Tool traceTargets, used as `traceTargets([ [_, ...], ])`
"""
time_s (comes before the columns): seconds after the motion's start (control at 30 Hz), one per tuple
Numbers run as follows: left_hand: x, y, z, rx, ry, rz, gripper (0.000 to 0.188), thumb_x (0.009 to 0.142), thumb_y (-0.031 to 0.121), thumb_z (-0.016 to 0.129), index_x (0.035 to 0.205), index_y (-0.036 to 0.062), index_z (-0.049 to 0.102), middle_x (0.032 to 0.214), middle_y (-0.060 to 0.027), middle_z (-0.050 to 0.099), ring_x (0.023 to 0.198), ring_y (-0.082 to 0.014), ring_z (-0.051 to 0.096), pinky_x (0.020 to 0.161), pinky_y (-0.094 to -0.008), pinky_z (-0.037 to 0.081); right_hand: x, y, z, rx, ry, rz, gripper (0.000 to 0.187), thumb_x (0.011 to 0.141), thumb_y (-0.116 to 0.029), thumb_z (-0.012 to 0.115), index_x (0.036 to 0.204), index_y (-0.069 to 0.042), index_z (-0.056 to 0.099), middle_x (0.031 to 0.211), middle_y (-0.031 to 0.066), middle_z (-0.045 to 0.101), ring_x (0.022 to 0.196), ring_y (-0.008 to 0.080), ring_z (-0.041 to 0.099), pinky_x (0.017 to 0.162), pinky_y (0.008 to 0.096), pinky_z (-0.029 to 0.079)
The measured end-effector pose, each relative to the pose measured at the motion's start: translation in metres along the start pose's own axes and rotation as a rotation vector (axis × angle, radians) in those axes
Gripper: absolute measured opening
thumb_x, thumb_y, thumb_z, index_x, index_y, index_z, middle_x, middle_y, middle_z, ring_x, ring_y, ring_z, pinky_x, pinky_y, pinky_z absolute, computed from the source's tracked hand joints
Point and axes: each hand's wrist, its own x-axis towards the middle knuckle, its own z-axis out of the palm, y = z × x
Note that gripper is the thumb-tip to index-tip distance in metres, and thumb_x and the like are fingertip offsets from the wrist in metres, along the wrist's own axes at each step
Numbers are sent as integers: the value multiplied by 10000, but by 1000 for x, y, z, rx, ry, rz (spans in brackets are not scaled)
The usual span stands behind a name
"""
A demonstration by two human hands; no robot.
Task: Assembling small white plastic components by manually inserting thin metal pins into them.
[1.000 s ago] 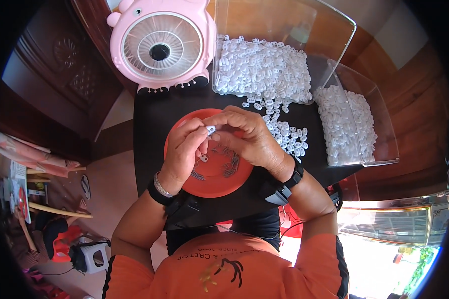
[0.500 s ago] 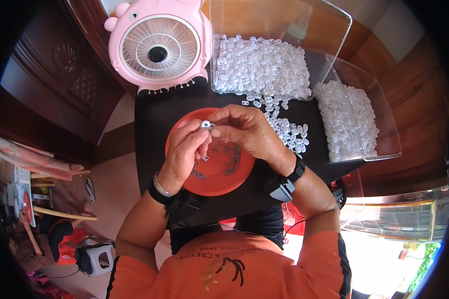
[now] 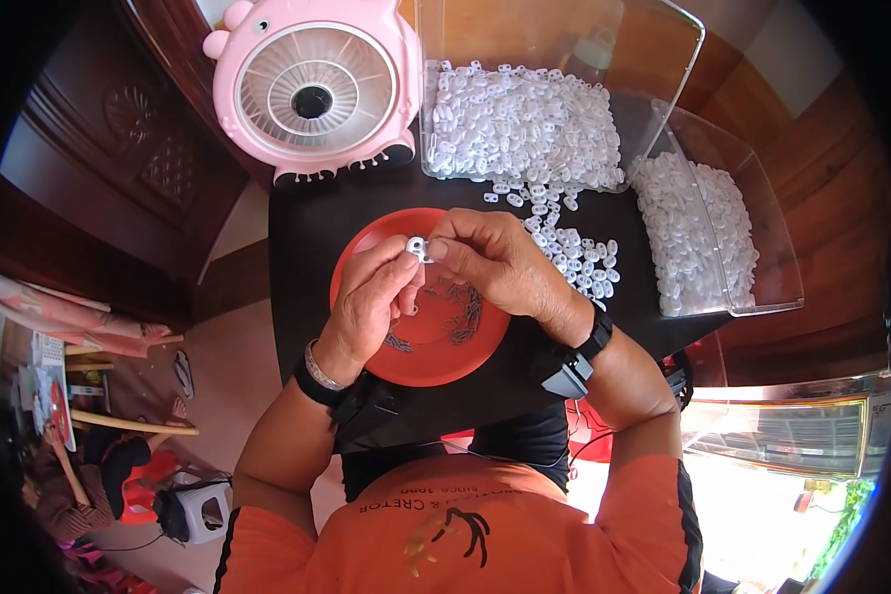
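Note:
Above a shallow orange bowl [image 3: 421, 368], both hands meet at one small white plastic piece with round holes [image 3: 417, 246]. My left hand [image 3: 369, 297] is closed, pinching this piece between thumb and fingers. Thumb and index finger of my right hand [image 3: 500, 262] press together at the piece's right side; whatever they may pinch is too small to name. Below the left fingers shows a tiny pale ring-like bit [image 3: 413, 311]. Thin grey metal pieces [image 3: 462, 322] lie in the bowl, partly hidden by my hands.
Loose white oval pieces [image 3: 574, 257] are scattered right of the bowl on the black table [image 3: 302, 247]. Behind stand clear bins [image 3: 525, 129] [image 3: 698, 238] filled with similar pieces. A pink fan [image 3: 317, 99] stands far left. Another person [image 3: 99, 475] sits at the lower left.
The white piece has turned slightly in my left fingers. My right fingertips have shifted a little and now press close against its side. The whole view has moved slightly.

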Motion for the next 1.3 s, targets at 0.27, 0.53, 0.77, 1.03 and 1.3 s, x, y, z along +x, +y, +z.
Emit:
traceTargets([
  [0.27, 1, -4, -1, -239, -9, -20, 289, 904, 276, 452, 775, 25, 514, 603, -2, 462, 489, -89, 428, 450, -217, 332, -2, 0, 4, 132, -25, 23, 134, 892, -132, 630, 900, -6, 587, 761, -12, 589, 708, 43, 536, 637, 214, 459],
  [0.53, 2, -6, -12, -242, -122, -148, 269, 883, 256, 471, 804, 10, 547, 611, -14, 472, 490, -94, 411, 461, -224, 327, 0, 0, 4, -192, -13, -385, 355, 734, -53, 759, 1061, -37, 622, 842, 28, 626, 736, 111, 593, 679, 235, 483],
  [0.77, 0, -4, -8, -224, -71, -57, 319, 894, 251, 464, 975, -36, 576, 626, -12, 477, 538, -88, 431, 484, -222, 329, -1, -2, 6, -311, 71, -445, 351, 706, -76, 781, 1017, -45, 621, 842, 57, 629, 705, 142, 612, 612, 265, 485],
  [1.03, -5, -6, 1, -376, -42, 29, 309, 893, 209, 444, 969, -63, 571, 625, -8, 432, 533, -81, 363, 485, -224, 329, -7, -5, 17, -301, 152, -533, 260, 750, -128, 748, 909, -57, 555, 700, 57, 569, 612, 190, 588, 543, 295, 466],
  [1.3, -7, 3, 8, -404, -3, -2, 229, 888, 186, 453, 751, 9, 503, 587, 7, 359, 491, -77, 336, 457, -224, 297, -10, -12, 19, -290, 147, -541, 226, 773, -109, 727, 890, -36, 548, 738, 69, 600, 649, 200, 631, 567, 289, 492],
])
